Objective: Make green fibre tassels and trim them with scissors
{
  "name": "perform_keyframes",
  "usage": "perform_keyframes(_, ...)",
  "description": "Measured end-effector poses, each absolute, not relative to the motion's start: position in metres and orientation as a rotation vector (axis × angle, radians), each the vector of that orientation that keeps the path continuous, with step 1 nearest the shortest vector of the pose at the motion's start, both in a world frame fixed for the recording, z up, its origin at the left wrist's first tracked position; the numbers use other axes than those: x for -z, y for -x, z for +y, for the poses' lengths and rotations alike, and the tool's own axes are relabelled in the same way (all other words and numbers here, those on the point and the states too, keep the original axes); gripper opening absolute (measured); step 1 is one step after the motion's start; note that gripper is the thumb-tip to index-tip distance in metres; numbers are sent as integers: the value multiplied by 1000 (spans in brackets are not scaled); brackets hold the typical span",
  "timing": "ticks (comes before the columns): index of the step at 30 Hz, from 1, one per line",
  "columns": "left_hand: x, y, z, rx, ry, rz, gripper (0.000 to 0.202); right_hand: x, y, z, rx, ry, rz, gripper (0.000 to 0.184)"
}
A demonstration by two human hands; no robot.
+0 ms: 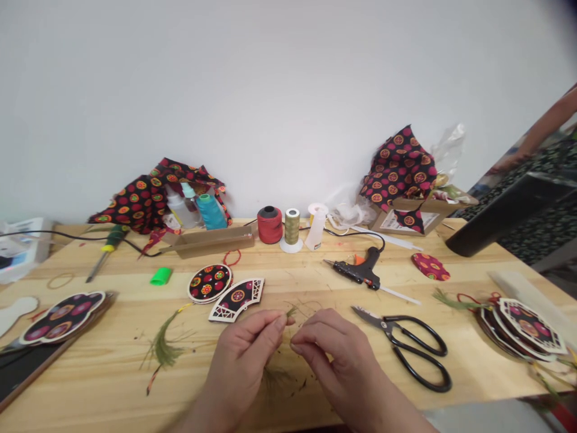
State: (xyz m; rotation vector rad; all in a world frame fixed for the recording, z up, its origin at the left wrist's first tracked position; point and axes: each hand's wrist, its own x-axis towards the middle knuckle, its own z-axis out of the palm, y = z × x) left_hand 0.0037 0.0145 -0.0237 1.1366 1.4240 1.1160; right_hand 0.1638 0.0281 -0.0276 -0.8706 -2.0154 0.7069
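Close together over the front of the table, both hands work at chest level. My left hand [247, 355] is closed in a pinch on a small olive-green thread tassel [292, 313], its tip poking out past the thumb. Thumb and fingers of my right hand [340, 355] are pinched together just beside it; what they hold is too fine to make out. Beyond the left hand lies a fan-shaped fabric ornament [238, 299], touching a round one [210, 284]. Another olive tassel [166, 344] with a yellow cord lies to the left. Black-handled scissors [406, 346] rest right of my right hand.
A glue gun [358, 269] lies behind the scissors. Thread spools [269, 225] stand near the wall between boxes of patterned fabric [399, 165]. Stacked ornaments [527, 328] sit at right, others [63, 317] at left. A screwdriver [106, 252] lies back left. Another person's arm [541, 132] shows at right.
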Motion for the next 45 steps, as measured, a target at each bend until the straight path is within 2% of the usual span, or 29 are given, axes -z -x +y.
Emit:
perform_keyframes(7, 17, -6, 17, -1094, -1193, 1508, 18, 29, -164, 26, -517, 886, -2182, 13)
perform_keyframes(13, 18, -4, 18, -923, -1410, 1363, 21, 3, -173, 33, -237, 731, -2475, 21)
perform_keyframes(17, 19, -3, 12, -804, -1448, 1198, 25, -4, -178, 49, -520, 777, -2306, 16)
perform_keyframes(22, 25, 0, 10, -956, -1171, 1182, 23, 13, -173, 58, -905, 938, -1995, 11)
perform_keyframes(28, 31, 2, 14, -1138, -1102, 1319, 16, 25, -164, 35, -807, 1025, -1944, 12)
perform_keyframes(36, 21, -4, 14, -1192, -1252, 1475, 12, 30, -159, 28, -671, 1016, -1965, 12)
perform_keyframes(45, 25, -1, 16, -895, -1121, 1179, 25, 4, -172, 44, -668, 868, -2102, 15)
